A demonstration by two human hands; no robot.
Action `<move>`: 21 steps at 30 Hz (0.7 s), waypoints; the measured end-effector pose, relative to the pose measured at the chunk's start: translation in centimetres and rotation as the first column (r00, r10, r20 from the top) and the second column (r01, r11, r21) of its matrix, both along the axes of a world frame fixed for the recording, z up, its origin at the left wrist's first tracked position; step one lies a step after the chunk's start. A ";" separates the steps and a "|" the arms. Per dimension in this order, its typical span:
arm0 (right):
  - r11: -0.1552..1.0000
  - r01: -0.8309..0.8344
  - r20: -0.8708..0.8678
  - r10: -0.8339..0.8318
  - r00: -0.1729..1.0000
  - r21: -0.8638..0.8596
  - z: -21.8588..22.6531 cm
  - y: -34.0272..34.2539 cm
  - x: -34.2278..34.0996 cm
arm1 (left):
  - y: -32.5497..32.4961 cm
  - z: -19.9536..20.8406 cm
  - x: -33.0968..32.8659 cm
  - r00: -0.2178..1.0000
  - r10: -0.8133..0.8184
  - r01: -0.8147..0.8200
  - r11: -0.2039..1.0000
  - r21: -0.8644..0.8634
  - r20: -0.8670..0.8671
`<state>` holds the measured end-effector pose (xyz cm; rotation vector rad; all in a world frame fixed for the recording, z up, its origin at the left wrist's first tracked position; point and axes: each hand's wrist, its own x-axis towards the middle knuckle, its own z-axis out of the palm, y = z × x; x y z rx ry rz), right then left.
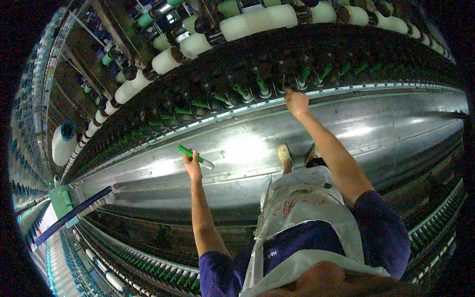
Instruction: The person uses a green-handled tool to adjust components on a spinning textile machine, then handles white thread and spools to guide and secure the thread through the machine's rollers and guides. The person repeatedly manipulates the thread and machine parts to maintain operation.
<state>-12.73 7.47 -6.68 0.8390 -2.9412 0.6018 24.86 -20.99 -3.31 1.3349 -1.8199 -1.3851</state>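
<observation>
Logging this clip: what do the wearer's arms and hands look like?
The left sleeve and right sleeve are short and dark purple-blue, leaving both forearms bare. The left hand and right hand are ungloved, and no watch or bracelet shows.

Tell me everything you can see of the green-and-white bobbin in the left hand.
The bobbin is a slim, straight rod, bright green along most of its length and whitish at one end; whether that white is wound yarn or a bare surface cannot be told. The green looks like smooth plastic. It is held slantwise, green end to the picture's upper left, white end to the lower right. The left hand grips it around the middle, above the shiny grey metal surface.
</observation>
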 end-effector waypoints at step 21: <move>0.924 -0.291 -0.119 0.269 0.956 -0.249 12.1 9.2 -1.5 | 3.0 13.7 -8.4 0.869 0.050 -0.019 0.998 0.068 -0.492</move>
